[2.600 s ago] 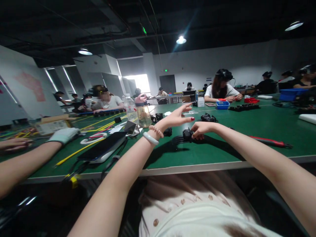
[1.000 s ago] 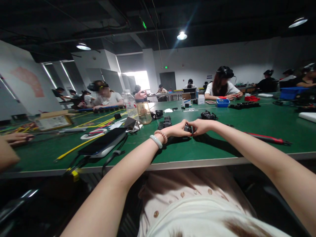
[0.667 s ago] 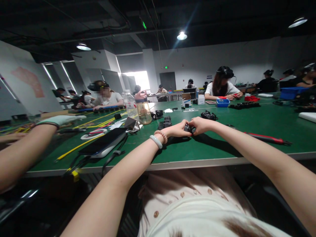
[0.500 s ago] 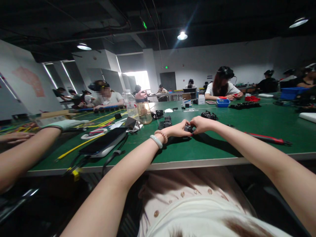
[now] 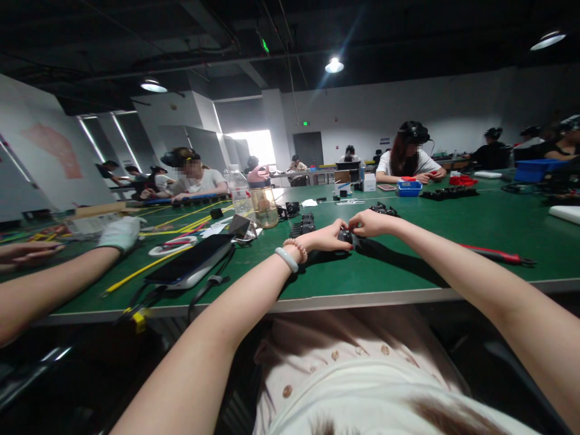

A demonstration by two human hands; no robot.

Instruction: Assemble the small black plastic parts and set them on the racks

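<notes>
On the green table, my left hand (image 5: pixel 327 237) is closed around a small black part (image 5: pixel 345 235), thumb on the near side and fingers over the top. My right hand (image 5: pixel 370 223) pinches at the part's upper right edge; whatever lies between those fingertips is too small to make out. Left of my left hand stands a black block-like assembly with ridges (image 5: pixel 308 222). Behind my right hand lies another black piece (image 5: pixel 384 209), partly covered by the hand.
Red-handled pliers (image 5: pixel 496 255) lie on the right. To the left are a power bank-like black and white device (image 5: pixel 193 263) with cables, a jar (image 5: pixel 264 206) and yellow strips. A neighbour's gloved hand (image 5: pixel 120 234) rests at far left. A blue bin (image 5: pixel 409 188) stands across the table.
My right hand has shifted slightly up on the black part, its fingers drawn together at the top edge. My left hand stays put. The neighbour's gloved hand has pulled back and curled.
</notes>
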